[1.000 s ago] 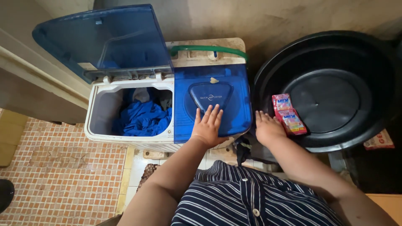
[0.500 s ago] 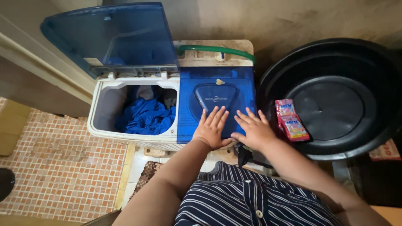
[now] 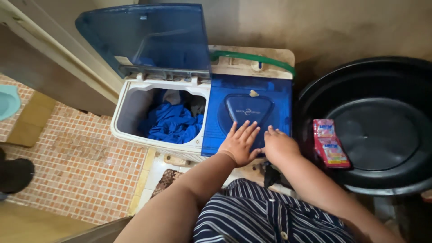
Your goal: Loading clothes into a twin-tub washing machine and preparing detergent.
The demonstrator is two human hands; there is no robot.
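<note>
A twin-tub washing machine (image 3: 157, 139) stands below me. Its left tub is open, the blue lid (image 3: 148, 40) raised, and blue clothes (image 3: 173, 123) lie inside. The right tub is covered by a shut blue lid (image 3: 265, 96). My left hand (image 3: 240, 143) lies flat on that lid's near edge, fingers spread. My right hand (image 3: 280, 146) rests beside it on the same edge, fingers curled over the rim. Neither hand holds anything.
A large black basin (image 3: 405, 81) stands to the right, with red and pink detergent sachets (image 3: 330, 144) on its near rim. A green hose (image 3: 252, 57) crosses the machine's back panel. Orange tiled floor (image 3: 67, 166) spreads to the left, with a wooden door frame (image 3: 58, 67).
My right hand has moved left from beside the sachets on the basin rim to the blue lid, ending next to my left hand. The left hand has stayed on the lid.
</note>
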